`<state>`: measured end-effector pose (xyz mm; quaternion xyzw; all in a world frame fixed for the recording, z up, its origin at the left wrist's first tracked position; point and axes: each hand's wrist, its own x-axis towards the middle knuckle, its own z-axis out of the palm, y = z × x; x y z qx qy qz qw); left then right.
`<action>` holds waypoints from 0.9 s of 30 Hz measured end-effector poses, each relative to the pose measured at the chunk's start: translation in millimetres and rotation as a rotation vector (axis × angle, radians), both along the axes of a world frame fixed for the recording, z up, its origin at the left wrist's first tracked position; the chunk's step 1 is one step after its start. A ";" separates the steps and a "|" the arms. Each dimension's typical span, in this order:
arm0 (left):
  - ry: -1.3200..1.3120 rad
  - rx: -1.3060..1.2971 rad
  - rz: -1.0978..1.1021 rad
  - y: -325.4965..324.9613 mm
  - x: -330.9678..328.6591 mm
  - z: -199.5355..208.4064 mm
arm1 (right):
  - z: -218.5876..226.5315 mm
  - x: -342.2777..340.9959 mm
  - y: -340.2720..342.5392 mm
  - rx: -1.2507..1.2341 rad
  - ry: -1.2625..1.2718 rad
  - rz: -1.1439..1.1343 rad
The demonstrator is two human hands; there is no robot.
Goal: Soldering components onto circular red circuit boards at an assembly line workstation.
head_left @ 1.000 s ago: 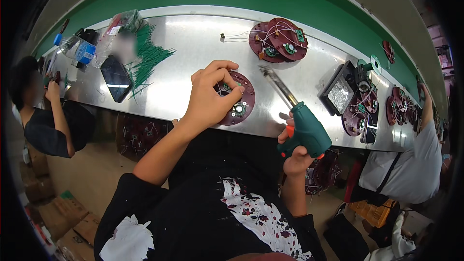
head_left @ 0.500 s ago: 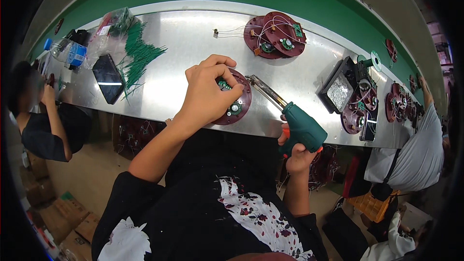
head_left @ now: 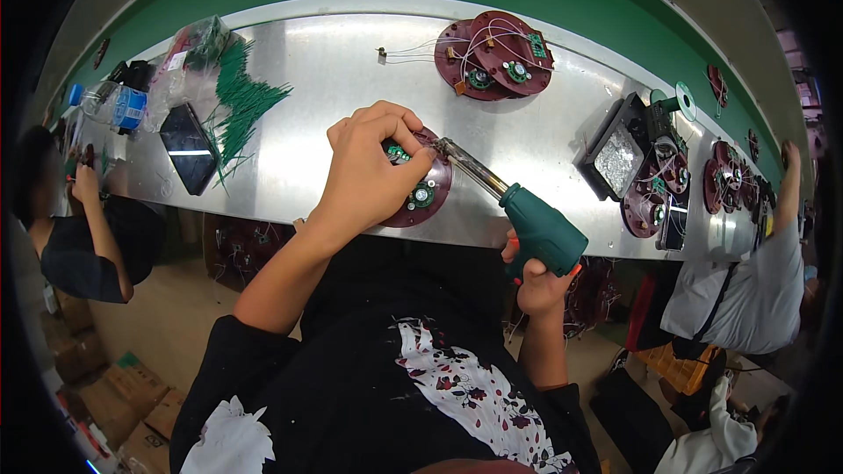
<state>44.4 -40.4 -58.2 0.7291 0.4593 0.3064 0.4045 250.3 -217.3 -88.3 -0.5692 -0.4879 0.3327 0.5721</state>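
My right hand (head_left: 542, 283) grips a soldering gun (head_left: 546, 226) with a dark green body and orange trigger. Its long metal barrel slants up and left, and the dark tip is close beside my left fingertips. Over a round maroon plate (head_left: 436, 193), my left hand (head_left: 373, 162) has thumb and forefinger closed in a pinch; whatever lies between them is too small to make out. The plate rests at the table's near edge and carries green circuit boards and a round green-rimmed part. My left hand hides much of its left side.
Stacked maroon plates with white wires (head_left: 505, 57) lie farther back. Green wires (head_left: 237, 101), a black phone (head_left: 189, 147) and a bottle (head_left: 114, 105) are at left. To the right stand a black tray (head_left: 615, 154), a wire spool (head_left: 686, 102) and more plates. Co-workers sit at both sides.
The soldering gun has moved slightly left, bringing its tip up to my left fingertips. My left hand keeps its pinch over the plate. At right, a co-worker's arm has shifted.
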 end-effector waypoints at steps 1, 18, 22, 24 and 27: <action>-0.001 -0.002 0.000 0.0 0.0 0.1 | 0.1 0.7 0.0 -0.002 -0.004 0.004; -0.018 0.002 -0.040 3.9 -6.3 -1.2 | 5.9 0.6 2.6 -0.021 -0.006 0.022; -0.019 0.053 -0.064 5.6 -8.2 -0.8 | 10.4 -0.7 6.8 0.006 0.085 0.010; -0.013 0.020 -0.092 7.0 -10.8 -0.8 | 10.5 -0.9 7.7 0.019 0.127 0.005; -0.020 0.015 -0.111 7.9 -14.2 -2.6 | 9.4 2.5 7.3 0.007 0.117 0.037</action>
